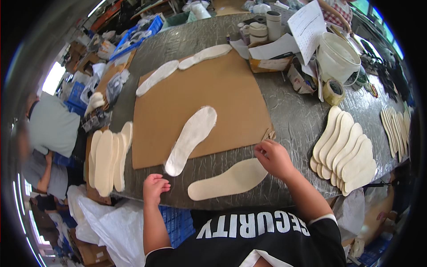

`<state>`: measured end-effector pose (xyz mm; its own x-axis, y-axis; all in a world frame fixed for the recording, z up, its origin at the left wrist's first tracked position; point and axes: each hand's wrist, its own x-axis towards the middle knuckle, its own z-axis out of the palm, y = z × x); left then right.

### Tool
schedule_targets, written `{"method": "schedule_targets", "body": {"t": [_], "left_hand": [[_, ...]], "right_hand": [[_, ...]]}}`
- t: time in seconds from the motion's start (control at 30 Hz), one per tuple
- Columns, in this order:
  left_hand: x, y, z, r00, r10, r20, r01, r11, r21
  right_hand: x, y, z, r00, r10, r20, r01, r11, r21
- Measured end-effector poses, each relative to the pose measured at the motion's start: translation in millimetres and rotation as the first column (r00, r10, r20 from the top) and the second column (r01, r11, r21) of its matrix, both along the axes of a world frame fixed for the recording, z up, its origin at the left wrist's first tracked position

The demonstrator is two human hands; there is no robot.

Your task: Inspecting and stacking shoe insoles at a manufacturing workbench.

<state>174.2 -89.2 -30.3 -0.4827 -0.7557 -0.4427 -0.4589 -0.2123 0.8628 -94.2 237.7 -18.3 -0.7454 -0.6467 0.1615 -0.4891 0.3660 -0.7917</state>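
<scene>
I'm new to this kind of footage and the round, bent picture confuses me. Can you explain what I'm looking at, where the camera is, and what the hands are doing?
There is no machine here: a person works with bare hands. The one picture comes from a wide fisheye camera worn on the person's head, looking down, so straight edges bend near the rim.

The grey table holds a brown cardboard sheet. A white fuzzy insole lies on the sheet, reaching past its near edge. A smooth cream insole lies on the table nearest the person. Insole stacks sit at the left and right. A white bucket and a tape roll stand farther back.

The left hand rests at the table edge, holding nothing. The right hand is by the cardboard's corner; whether it pinches anything is unclear.
</scene>
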Motion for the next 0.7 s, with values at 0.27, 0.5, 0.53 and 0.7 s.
{"method": "schedule_targets", "body": {"t": [0.27, 0.5, 0.53, 0.7], "left_hand": [[-5, 71, 17, 0.926, -0.363, 0.101, 0.34, 0.689, -0.64], [-90, 78, 26, 0.202, -0.978, 0.043, 0.96, 0.19, -0.205], [-98, 80, 18, 0.117, -0.977, -0.179, 0.992, 0.121, -0.016], [-79, 84, 22, 0.438, -0.779, -0.448, 0.869, 0.24, 0.433]], "right_hand": [[30, -8, -5, 0.929, 0.283, -0.238, -0.105, 0.819, 0.565], [46, -2, 18, 0.883, 0.369, -0.29, -0.367, 0.928, 0.064], [45, -5, 22, 0.884, 0.364, -0.293, -0.36, 0.93, 0.069], [25, -51, 55, 0.85, 0.25, -0.464, -0.325, 0.942, -0.088]]}}
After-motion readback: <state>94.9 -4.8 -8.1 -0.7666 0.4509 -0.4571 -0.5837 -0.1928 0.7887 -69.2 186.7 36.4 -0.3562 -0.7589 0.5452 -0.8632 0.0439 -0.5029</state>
